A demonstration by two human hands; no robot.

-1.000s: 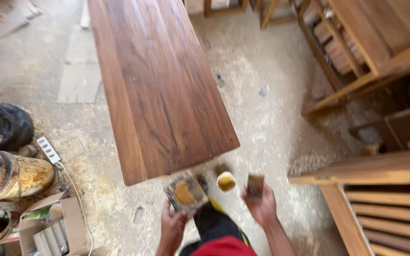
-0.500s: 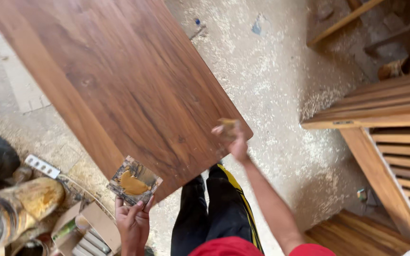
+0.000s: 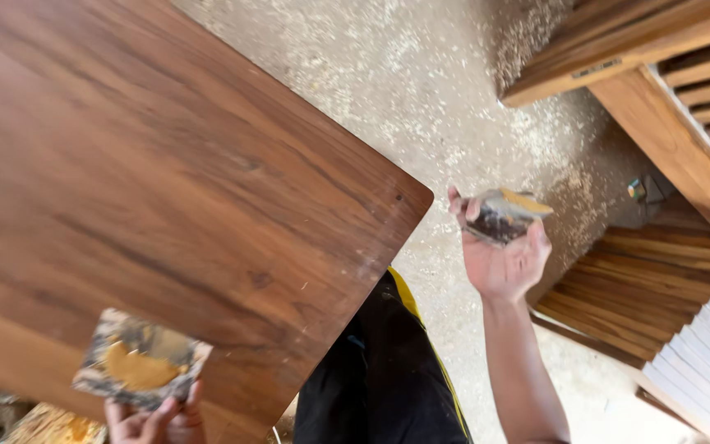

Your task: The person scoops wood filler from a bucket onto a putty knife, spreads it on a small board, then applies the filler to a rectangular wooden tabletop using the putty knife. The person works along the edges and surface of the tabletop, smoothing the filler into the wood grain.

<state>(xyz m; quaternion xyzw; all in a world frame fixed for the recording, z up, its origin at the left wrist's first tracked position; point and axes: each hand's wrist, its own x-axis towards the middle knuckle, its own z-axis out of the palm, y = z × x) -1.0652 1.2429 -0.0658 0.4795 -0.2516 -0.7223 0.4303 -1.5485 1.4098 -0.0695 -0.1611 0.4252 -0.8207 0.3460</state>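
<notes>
1. Left hand (image 3: 151, 413) grips a square stained palette with ochre filler paste (image 3: 140, 370) over the brown wooden surface (image 3: 149, 189).
2. Right hand (image 3: 503, 255) holds a paste-loaded scraper (image 3: 503, 215) beside the corner.
3. Step: filling; next, blade meets wood.

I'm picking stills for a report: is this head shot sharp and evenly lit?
Head view: soft daylight, no hard shadows; the wooden tabletop shows only a mild sheen. The right hand and its putty knife are slightly motion-blurred; the left hand with the smeared square board is cropped at the bottom edge.
</notes>
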